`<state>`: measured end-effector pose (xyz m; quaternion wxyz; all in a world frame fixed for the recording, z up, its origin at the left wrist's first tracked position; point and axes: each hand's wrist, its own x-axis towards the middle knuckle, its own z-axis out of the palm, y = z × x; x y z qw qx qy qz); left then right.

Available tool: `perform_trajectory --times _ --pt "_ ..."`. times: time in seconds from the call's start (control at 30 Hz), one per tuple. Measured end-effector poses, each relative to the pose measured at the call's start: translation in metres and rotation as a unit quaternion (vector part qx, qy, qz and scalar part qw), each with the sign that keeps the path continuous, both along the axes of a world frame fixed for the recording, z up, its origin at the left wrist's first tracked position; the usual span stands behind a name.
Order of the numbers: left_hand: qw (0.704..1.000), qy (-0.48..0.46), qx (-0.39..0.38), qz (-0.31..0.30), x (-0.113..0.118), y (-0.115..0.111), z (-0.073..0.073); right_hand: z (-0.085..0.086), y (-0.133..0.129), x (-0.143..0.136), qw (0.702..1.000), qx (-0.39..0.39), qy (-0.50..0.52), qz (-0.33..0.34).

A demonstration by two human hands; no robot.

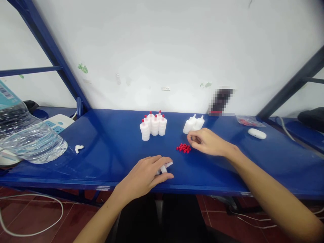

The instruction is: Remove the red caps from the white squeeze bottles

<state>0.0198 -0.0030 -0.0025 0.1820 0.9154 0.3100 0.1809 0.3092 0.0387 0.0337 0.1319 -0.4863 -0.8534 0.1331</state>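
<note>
My left hand (pixel 149 172) is closed around a white plastic squeeze bottle (pixel 164 167) near the table's front edge; fingers and thumb cover most of it. Just right of a small pile of red caps (pixel 183 147), my right hand (pixel 204 141) hovers with its fingers curled to the thumb; whatever they may hold is hidden. Behind that hand, a few white bottles with bare nozzles (pixel 193 124) stand close together. Farther left, several white bottles with red caps on their tips (pixel 154 125) are grouped upright.
A large clear water bottle (pixel 32 135) lies tilted at the left beside a power strip (pixel 59 123). White earbuds (pixel 79 148) rest nearby. On the right are a white oval case (pixel 257 133) and a plastic bag with red pieces (pixel 249 120). Blue frame posts flank the blue table (pixel 106 145).
</note>
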Motion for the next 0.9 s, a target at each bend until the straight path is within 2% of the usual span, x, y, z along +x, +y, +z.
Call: perform_trajectory --times 0.2,0.33,0.4,0.43,0.5,0.57,0.63,0.73,0.9 --pt "0.997 -0.047 -0.049 0.022 0.001 -0.002 0.002 -0.020 -0.024 -0.050 0.977 0.062 0.059 0.195" --pt "0.996 -0.056 -0.052 0.042 0.000 -0.001 -0.003 -0.031 -0.026 -0.059 0.961 0.144 0.100 0.212" --pt "0.996 -0.051 -0.045 0.059 -0.001 -0.001 -0.005 -0.030 -0.019 -0.047 0.953 0.215 0.139 0.162" --pt "0.996 -0.048 -0.044 0.065 -0.001 -0.002 -0.005 -0.028 -0.014 -0.039 0.949 0.253 0.154 0.112" --pt "0.996 -0.043 -0.047 0.064 -0.001 -0.002 -0.003 -0.022 -0.003 -0.018 0.938 0.312 0.150 -0.032" --pt "0.997 -0.031 -0.051 0.047 -0.001 -0.002 0.000 -0.016 0.008 0.003 0.924 0.319 0.097 -0.187" --pt "0.998 -0.019 -0.052 0.032 0.000 -0.002 0.002 -0.011 0.017 0.018 0.910 0.288 0.046 -0.294" --pt "0.999 -0.024 -0.032 0.024 0.001 -0.001 0.002 -0.009 0.024 0.029 0.902 0.241 0.008 -0.359" --pt "0.995 -0.070 0.067 0.025 0.000 0.000 -0.004 -0.014 0.029 0.027 0.910 0.205 -0.018 -0.361"
